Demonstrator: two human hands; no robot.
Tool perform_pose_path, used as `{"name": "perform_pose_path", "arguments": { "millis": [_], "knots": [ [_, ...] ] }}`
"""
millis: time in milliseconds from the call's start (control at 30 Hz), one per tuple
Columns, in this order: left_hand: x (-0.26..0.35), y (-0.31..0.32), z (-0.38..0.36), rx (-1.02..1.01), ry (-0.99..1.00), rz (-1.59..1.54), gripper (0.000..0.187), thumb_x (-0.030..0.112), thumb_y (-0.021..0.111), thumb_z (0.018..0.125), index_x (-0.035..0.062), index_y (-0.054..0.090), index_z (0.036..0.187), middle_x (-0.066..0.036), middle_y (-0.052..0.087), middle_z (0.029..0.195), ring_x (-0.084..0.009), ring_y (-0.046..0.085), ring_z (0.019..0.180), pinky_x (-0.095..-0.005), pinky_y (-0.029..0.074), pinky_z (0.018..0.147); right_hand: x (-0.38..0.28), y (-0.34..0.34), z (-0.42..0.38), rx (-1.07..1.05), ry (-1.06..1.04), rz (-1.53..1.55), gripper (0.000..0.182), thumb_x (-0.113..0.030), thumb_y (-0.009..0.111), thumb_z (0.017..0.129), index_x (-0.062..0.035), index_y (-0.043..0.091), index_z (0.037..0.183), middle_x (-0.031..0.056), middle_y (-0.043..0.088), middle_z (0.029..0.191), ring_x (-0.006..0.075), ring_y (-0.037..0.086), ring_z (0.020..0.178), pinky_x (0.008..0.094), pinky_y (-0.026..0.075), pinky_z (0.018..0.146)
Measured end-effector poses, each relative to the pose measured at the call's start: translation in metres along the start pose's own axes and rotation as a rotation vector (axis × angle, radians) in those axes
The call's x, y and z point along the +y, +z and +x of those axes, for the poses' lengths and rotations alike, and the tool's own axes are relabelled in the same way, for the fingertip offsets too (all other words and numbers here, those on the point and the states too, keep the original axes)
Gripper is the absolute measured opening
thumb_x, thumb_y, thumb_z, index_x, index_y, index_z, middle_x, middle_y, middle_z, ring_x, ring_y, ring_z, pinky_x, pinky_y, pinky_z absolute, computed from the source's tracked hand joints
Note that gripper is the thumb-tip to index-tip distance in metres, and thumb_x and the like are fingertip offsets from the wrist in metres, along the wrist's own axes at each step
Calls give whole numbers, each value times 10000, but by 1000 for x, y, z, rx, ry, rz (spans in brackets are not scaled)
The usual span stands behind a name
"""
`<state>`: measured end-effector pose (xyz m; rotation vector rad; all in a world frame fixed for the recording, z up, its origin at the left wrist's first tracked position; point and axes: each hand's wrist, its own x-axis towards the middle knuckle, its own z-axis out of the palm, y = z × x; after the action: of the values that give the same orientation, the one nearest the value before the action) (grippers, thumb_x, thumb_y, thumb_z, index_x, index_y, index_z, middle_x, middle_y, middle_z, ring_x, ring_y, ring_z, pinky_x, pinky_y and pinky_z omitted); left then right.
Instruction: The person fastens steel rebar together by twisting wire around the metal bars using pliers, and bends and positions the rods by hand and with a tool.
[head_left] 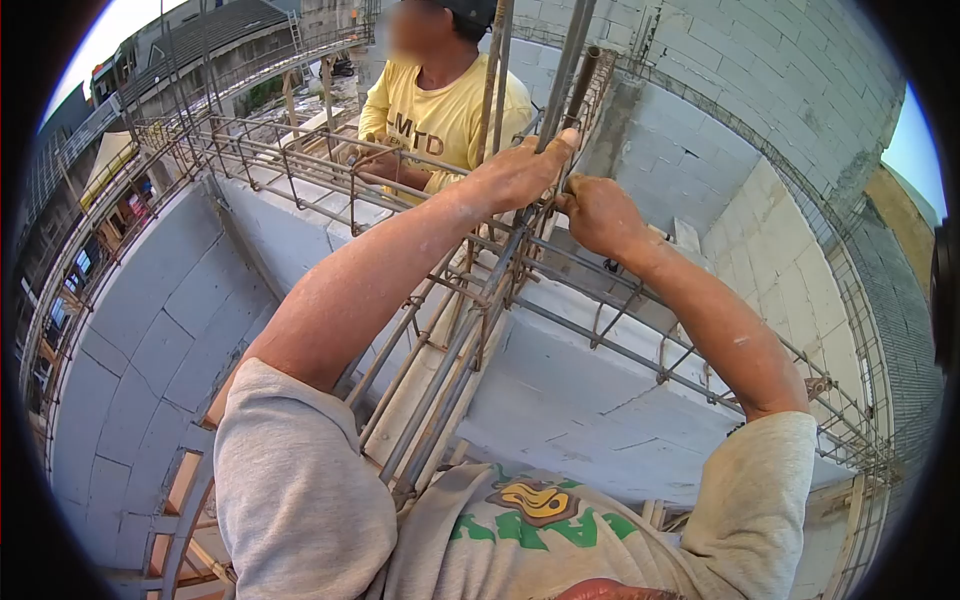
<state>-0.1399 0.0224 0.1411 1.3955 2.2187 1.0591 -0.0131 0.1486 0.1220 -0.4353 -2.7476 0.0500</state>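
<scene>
Both my arms reach forward to a joint where upright and lying rebar meet. My left hand (522, 178) is closed at the upright rebar (566, 85), its thumb up along the steel and its other fingers partly hidden. Just right of it, my right hand (603, 217) is curled into a pinch close to the same joint. Whatever sits between its fingertips is too small to make out. Below the hands, a rebar cage (470, 325) with bent stirrups runs toward my chest over a light block wall.
A co-worker in a yellow shirt (440, 130) stands behind the cage at the left, hands near another rebar cage (290, 165). Rebar beams (690, 385) branch right above a pale block wall (570, 400). Taller block walls (780, 60) rise behind. Timber pieces lie at lower left.
</scene>
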Motion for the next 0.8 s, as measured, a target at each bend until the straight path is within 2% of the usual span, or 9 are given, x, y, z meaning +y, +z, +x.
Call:
{"name": "perform_pose_path", "arguments": {
  "millis": [133, 200, 233, 367, 467, 567, 667, 733, 800],
  "knots": [
    [11, -5, -16, -8, 72, 7, 1121, 833, 162, 854, -111, 287, 1444, -349, 248, 1506, -428, 222, 1436, -425, 192, 1177, 6, -45, -44, 151, -44, 27, 283, -255, 639, 901, 14, 642, 987, 224, 675, 886, 365, 650, 774, 452, 501, 705],
    [-23, 6, 19, 23, -34, -65, 1091, 860, 233, 834, -15, 337, 1476, -268, 397, 1466, -388, 455, 1305, -479, 282, 1128, 7, -92, -76, 165, -1, 140, 288, -256, 646, 906, 21, 648, 986, 182, 688, 836, 309, 669, 739, 408, 519, 672],
    [-30, 6, 24, 5, -11, -83, 1063, 847, 240, 847, -6, 357, 1468, -288, 402, 1452, -406, 464, 1294, -487, 283, 1124, 12, -115, -100, 182, 45, 191, 290, -256, 649, 909, 24, 651, 985, 161, 695, 811, 282, 678, 721, 386, 528, 655],
    [-1, 3, -3, 9, -54, -236, 995, 844, 301, 840, 65, 399, 1451, -313, 439, 1407, -407, 407, 1339, -518, 324, 1050, 41, -179, -210, 814, 238, 341, 261, -251, 638, 950, 2, 670, 1007, 4, 626, 733, 40, 541, 624, 206, 449, 549],
    [-8, 4, 3, 16, -70, -281, 992, 849, 343, 825, 72, 424, 1436, -281, 491, 1363, -343, 441, 1297, -473, 411, 959, 70, -178, -296, 1209, 452, 235, 250, -268, 613, 969, -27, 677, 982, 21, 644, 793, 52, 563, 659, 202, 461, 571],
    [-14, 1, 5, 33, -82, -281, 982, 844, 341, 832, 67, 447, 1422, -273, 520, 1330, -337, 481, 1254, -434, 425, 946, 98, -133, -356, 1150, 804, 94, 309, -313, 675, 924, -26, 659, 1039, 8, 630, 846, 98, 571, 774, 255, 479, 657],
    [-13, 5, 12, 29, -84, -297, 971, 836, 330, 843, 67, 455, 1423, -265, 544, 1305, -335, 511, 1218, -419, 423, 948, 128, -58, -386, 1126, 1001, -69, 482, -329, 720, 875, -17, 553, 1201, 107, 594, 1070, 194, 586, 914, 321, 493, 739],
    [-7, 2, 2, 57, -79, -223, 967, 832, 318, 850, 69, 453, 1429, -260, 558, 1290, -335, 529, 1198, -410, 436, 932, 157, -4, -399, 1052, 1056, -206, 476, -321, 731, 862, 14, 531, 1134, 106, 598, 983, 192, 588, 859, 328, 494, 723],
    [-14, -2, 5, 19, -70, -220, 1007, 844, 301, 838, 51, 411, 1448, -306, 469, 1371, -391, 454, 1289, -569, 351, 980, 153, 7, -380, 1033, 1152, 248, 397, -334, 722, 875, -3, 543, 1002, 71, 587, 823, 164, 568, 709, 307, 477, 625]
  ]
}}
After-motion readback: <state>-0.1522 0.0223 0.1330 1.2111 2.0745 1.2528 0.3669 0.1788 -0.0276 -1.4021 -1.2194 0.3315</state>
